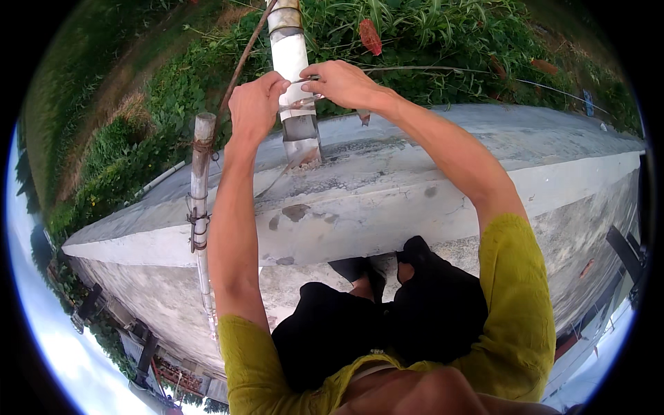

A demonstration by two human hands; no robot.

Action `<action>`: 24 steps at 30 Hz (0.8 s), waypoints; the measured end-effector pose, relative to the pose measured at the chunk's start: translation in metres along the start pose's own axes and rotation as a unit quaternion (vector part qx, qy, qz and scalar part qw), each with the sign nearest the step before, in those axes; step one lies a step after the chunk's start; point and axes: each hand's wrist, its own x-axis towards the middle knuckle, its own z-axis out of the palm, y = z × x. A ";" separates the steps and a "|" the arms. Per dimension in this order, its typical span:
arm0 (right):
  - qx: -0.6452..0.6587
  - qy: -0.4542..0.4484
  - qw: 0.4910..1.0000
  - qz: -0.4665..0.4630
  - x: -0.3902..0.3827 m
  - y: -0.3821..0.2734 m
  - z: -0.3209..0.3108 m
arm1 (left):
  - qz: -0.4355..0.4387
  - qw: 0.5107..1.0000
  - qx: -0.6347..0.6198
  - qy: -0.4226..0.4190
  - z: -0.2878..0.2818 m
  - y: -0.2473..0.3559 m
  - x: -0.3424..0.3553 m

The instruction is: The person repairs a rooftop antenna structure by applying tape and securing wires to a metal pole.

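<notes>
A post (289,57) with a white band rises from the concrete ledge, grey and chipped at its foot. Across its front, a thin dark strand (300,81) runs between my hands; whether it is wire or tape I cannot tell. My left hand (256,104) is closed at the post's left side, fingertips pinched at the strand's end. From the right, my right hand (339,83) pinches the other end with thumb and forefinger. Just below, a shiny loop (301,104) circles the white band. A loose flap (364,117) hangs under my right wrist.
The concrete ledge (387,214) stretches across in front of me. Left of my left arm stands a pole (200,166) tied with rusty wire. A brown rod (245,59) leans beside the post. Dense green plants (429,41) grow beyond, with a cord (443,68) crossing them.
</notes>
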 end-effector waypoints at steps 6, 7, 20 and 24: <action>-0.008 -0.097 0.995 0.023 -0.002 0.010 -0.025 | -0.057 0.998 -0.021 -0.013 0.006 -0.010 -0.002; -0.034 -0.129 0.990 0.035 -0.003 0.008 -0.028 | -0.068 0.997 -0.027 -0.020 0.006 -0.010 -0.002; 0.077 -0.217 0.973 0.013 -0.025 0.007 -0.078 | -0.045 0.998 0.012 -0.052 0.020 -0.029 -0.013; 0.040 -0.238 0.970 -0.003 -0.029 0.002 -0.076 | -0.060 0.996 0.031 -0.066 0.020 -0.025 -0.020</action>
